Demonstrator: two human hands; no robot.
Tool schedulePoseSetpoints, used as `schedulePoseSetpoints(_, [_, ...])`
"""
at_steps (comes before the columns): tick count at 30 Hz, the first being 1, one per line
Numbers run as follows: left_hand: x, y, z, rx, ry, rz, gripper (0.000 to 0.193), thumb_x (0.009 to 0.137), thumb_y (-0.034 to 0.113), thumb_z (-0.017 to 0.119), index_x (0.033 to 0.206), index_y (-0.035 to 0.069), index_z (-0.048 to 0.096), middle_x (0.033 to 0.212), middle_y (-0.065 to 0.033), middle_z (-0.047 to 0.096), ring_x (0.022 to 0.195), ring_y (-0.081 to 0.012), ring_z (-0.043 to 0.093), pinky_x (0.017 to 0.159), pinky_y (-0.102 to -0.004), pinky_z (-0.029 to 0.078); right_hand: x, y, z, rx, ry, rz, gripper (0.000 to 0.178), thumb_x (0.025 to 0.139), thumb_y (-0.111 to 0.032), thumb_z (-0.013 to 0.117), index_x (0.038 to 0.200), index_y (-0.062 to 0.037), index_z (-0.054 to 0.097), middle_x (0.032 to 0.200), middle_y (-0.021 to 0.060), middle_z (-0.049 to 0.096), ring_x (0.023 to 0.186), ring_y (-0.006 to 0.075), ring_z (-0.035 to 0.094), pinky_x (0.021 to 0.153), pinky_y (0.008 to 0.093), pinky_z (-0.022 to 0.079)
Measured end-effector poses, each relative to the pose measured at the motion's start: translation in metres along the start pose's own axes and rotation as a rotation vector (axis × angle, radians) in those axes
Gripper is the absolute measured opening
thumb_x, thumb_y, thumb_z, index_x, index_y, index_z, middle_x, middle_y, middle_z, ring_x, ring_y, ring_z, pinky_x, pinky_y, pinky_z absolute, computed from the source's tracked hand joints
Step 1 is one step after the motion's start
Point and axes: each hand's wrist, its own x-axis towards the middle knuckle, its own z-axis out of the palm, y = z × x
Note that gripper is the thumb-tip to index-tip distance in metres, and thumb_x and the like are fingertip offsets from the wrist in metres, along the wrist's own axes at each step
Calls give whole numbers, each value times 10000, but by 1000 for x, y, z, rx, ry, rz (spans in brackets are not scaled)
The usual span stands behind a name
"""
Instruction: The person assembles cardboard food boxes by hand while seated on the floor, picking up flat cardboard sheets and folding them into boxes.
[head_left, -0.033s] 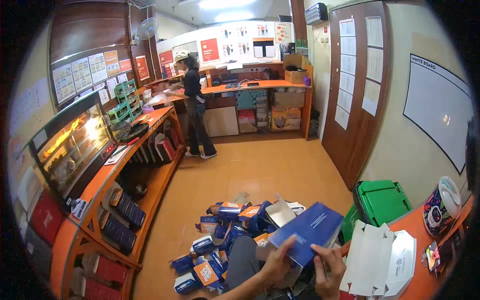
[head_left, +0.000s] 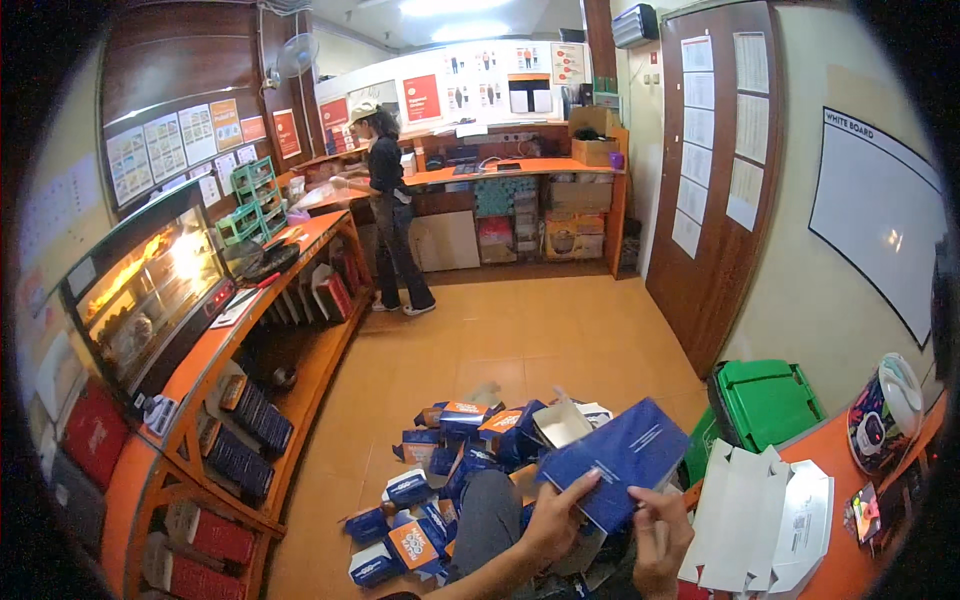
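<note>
A blue cardboard box with small white print is held tilted in front of me. My left hand grips its near left edge, thumb on top of the blue panel. At the near right edge, the fingers of my right hand are pinched together on the cardboard. Below and left, several folded blue and orange boxes lie in a heap on the floor beside my leg. An open box with a pale inside sits just beyond the held one.
Flat white cardboard sheets rest on the orange counter at right, near a patterned tub. Behind them stands a green bin. An orange counter with a lit display case runs along the left. A person works at the far counter.
The blue box has turned and shifted slightly. My right fingertips have slid off its panel to the near edge. The far person's arms have moved a little.
</note>
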Motion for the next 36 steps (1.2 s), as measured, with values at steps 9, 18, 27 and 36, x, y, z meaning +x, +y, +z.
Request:
schedulePoseSetpoints(9, [18, -157, -16, 290, 290, 335, 238, 921, 225, 625, 1073, 42, 627, 1067, -80, 659, 977, -242, 602, 910, -377, 466, -10, 26, 10, 5, 357, 121, 360, 879, -3, 527, 1231, 4, 600, 846, 66, 533, 675, 135, 535, 506, 232, 437])
schedulePoseSetpoints(18, [11, -42, 13, 344, 434, 167, 450, 965, 374, 525, 738, -7, 599, 675, -133, 584, 647, -249, 531, 644, -382, 416, -17, 13, -9, -280, -51, -286, 331, 780, -12, 664, 1109, -41, 671, 915, 164, 655, 860, 352, 633, 779, 412, 504])
schedulePoseSetpoints(27, [-5, -55, 27, 560, 166, 330, 186, 931, 178, 547, 926, -8, 564, 825, -159, 589, 743, -279, 590, 669, -379, 456, -13, 14, -5, -275, 70, -89, 388, 788, -56, 622, 1175, -30, 608, 970, 181, 631, 888, 360, 615, 806, 426, 493])
schedulePoseSetpoints(36, [-9, -85, 15, 730, -247, 535, 473, 851, 171, 578, 1290, 36, 466, 1175, -203, 574, 1067, -406, 568, 859, -469, 497, 3, 29, -18, 434, 233, 405, 225, 821, -160, 655, 950, 24, 636, 946, 153, 641, 885, 230, 637, 700, 339, 517])
